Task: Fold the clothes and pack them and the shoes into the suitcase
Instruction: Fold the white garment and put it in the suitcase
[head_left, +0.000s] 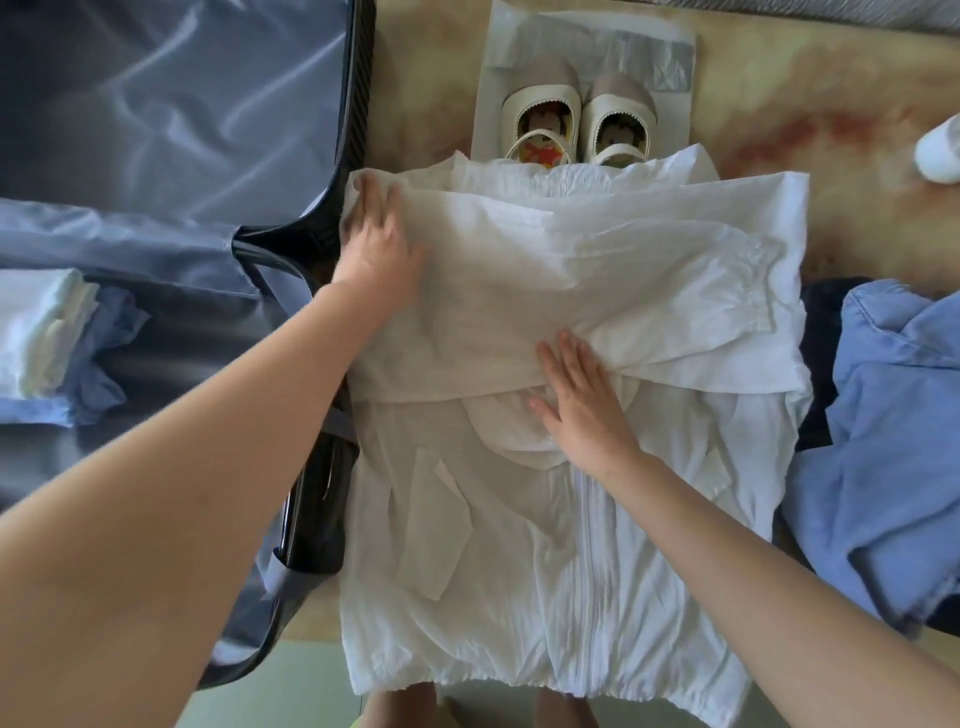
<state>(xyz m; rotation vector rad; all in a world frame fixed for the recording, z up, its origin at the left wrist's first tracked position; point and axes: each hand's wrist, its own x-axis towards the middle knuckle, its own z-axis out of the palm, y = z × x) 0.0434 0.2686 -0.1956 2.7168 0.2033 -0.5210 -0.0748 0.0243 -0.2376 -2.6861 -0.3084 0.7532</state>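
Fingers (569, 364) of your right hand (582, 410) lie flat, pinning the folded sleeve (597, 270) to the white jacket (519, 561) so the crease holds. Your left hand (376, 249), fingers also straight, smooths the sleeve's end. Jacket lies beside the open suitcase (156, 130), shoes (618, 119) beyond.

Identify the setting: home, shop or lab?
Probably a home, perhaps a bedroom floor: an open suitcase lies on tan flooring, a white jacket is spread beside it, and small shoes sit on a bag.
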